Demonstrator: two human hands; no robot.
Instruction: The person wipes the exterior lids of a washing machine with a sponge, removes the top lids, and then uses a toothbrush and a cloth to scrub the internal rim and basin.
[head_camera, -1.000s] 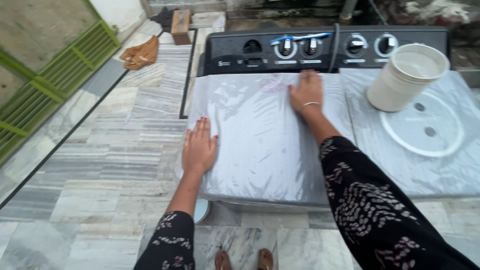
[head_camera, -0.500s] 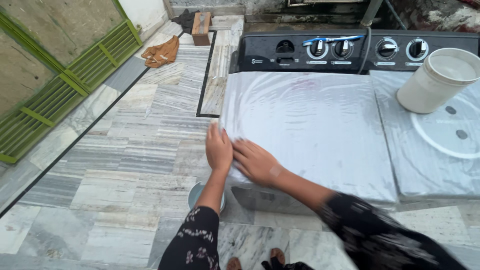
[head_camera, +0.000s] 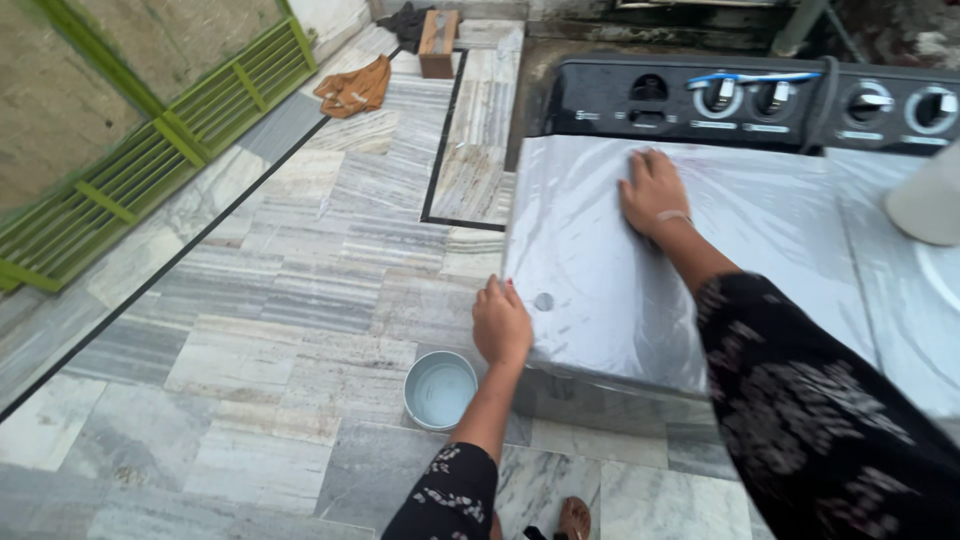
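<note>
Ideally, with the right hand (head_camera: 652, 190) pressed flat and open on the plastic-wrapped washing machine lid (head_camera: 690, 260), the left hand (head_camera: 500, 325), curled loosely at its front-left corner, should smooth the film evenly outward.

The left hand (head_camera: 501, 322) hangs low on the near left, its back turned up, fingers curled downward and close together, with red-painted nails showing at the tips. Its bare forearm runs down and toward the near edge into a dark sleeve with a small pale flower print. The right hand (head_camera: 652, 190) reaches farther away and to the right, palm down, flat, fingers spread slightly and pointing away. A thin bangle circles its wrist. The right forearm slants back toward the near right into a wide dark sleeve patterned with pale leaf shapes.
</note>
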